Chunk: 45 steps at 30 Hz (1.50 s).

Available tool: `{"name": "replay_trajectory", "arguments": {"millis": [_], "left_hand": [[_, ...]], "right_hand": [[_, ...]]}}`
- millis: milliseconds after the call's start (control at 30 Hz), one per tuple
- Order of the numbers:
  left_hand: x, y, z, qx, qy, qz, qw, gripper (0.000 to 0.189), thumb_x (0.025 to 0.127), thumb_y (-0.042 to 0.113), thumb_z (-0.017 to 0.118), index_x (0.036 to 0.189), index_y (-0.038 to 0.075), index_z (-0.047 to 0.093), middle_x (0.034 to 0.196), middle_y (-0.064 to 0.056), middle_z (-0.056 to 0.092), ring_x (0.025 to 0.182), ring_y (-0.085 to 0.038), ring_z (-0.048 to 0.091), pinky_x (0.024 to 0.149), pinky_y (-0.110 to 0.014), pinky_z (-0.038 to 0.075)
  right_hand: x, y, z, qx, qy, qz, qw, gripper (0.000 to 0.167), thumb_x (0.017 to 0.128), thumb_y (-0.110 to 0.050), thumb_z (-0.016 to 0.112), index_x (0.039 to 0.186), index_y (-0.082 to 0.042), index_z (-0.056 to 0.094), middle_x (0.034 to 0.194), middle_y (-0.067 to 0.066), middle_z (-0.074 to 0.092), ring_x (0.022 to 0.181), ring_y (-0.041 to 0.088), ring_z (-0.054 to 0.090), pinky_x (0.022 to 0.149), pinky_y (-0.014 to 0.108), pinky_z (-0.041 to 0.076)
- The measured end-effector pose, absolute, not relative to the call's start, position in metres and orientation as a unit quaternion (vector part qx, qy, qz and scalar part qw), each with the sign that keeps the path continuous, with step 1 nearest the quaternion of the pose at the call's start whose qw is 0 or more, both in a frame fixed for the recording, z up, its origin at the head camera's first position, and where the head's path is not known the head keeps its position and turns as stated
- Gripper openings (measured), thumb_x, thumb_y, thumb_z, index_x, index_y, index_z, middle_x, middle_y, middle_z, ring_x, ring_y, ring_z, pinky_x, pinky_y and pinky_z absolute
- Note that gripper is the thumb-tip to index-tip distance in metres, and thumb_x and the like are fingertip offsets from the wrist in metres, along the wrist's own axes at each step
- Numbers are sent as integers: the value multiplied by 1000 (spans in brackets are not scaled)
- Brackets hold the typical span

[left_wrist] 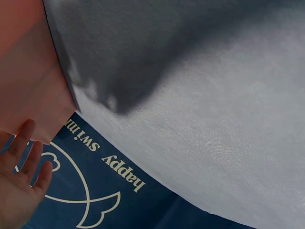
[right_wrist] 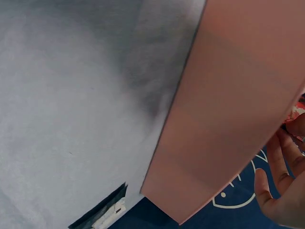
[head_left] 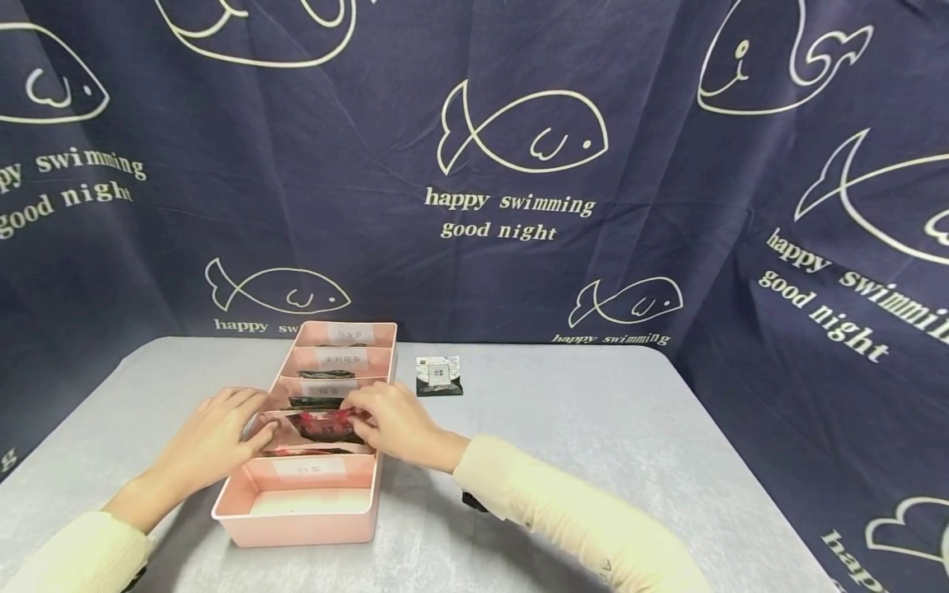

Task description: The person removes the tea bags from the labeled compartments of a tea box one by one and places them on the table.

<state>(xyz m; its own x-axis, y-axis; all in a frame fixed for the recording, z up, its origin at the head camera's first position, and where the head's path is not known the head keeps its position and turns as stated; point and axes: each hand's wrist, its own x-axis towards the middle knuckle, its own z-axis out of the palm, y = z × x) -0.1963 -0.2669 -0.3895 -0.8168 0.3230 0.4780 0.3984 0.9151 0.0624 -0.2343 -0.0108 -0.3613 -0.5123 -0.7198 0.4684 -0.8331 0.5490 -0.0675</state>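
A long pink divided box (head_left: 300,527) stands on the table, with white labels in its compartments. In the head view, a red sachet (head_left: 323,424) is in the second compartment from the near end. My right hand (head_left: 393,418) reaches over the box's right wall and pinches the sachet's right end; in the right wrist view a bit of red packaging (right_wrist: 299,110) shows by the fingertips. My left hand (head_left: 215,432) is at the box's left wall, its fingers loosely extended over the rim beside the same compartment. The left wrist view shows those fingers (left_wrist: 19,143) apart.
Dark sachets (head_left: 319,403) stand in compartments farther back. The nearest compartment (head_left: 311,499) shows a bare bottom. A black-and-white sachet (head_left: 439,375) lies right of the box. A small black item (head_left: 473,501) is partly hidden by the right sleeve. A navy fish-print curtain (head_left: 519,272) hangs behind the table.
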Motion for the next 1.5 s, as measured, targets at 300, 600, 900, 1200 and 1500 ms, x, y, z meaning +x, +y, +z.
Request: {"name": "replay_trajectory", "arguments": {"millis": [300, 600, 900, 1200, 1500], "left_hand": [[-196, -267, -389, -191, -949, -84, 238, 33, 79, 24, 64, 103, 3, 61, 104, -16, 63, 102, -35, 52, 84, -52, 40], [-195, -267, -388, -189, -949, -84, 236, 33, 79, 24, 63, 104, 3, 61, 104, -17, 63, 102, -35, 51, 84, -53, 40], [-197, -267, -388, -185, -953, -84, 226, 34, 80, 26, 63, 106, 4, 61, 106, -17, 62, 104, -35, 51, 84, -53, 39], [-198, -266, -387, -193, -949, -79, 236, 32, 78, 25, 64, 102, 3, 62, 103, -16, 63, 101, -35, 53, 84, -53, 40], [-197, -266, -386, -193, -949, -80, 237, 31, 79, 24, 63, 101, 3, 62, 102, -17, 63, 100, -36, 53, 85, -54, 40]], "right_hand": [[-232, -6, -347, 429, -863, 195, 179, 13, 80, -16, 62, 92, -19, 66, 80, -11, 66, 71, 0, 56, 65, 13, 40], [-234, 7, -328, 426, -845, 285, 150, 15, 80, -7, 60, 93, -11, 66, 79, -3, 67, 69, 4, 59, 61, 6, 41], [-244, 31, -315, 414, -839, 308, 174, 12, 79, -6, 60, 88, -11, 65, 75, -3, 65, 68, 4, 58, 61, 14, 46], [-256, 63, -318, 387, -840, 331, 188, 10, 76, -4, 61, 83, -10, 65, 71, -2, 64, 63, 5, 56, 56, 19, 47], [-274, 98, -327, 329, -869, 322, 183, 11, 76, -3, 62, 85, -9, 66, 70, -1, 66, 64, 9, 60, 49, 18, 42]]}}
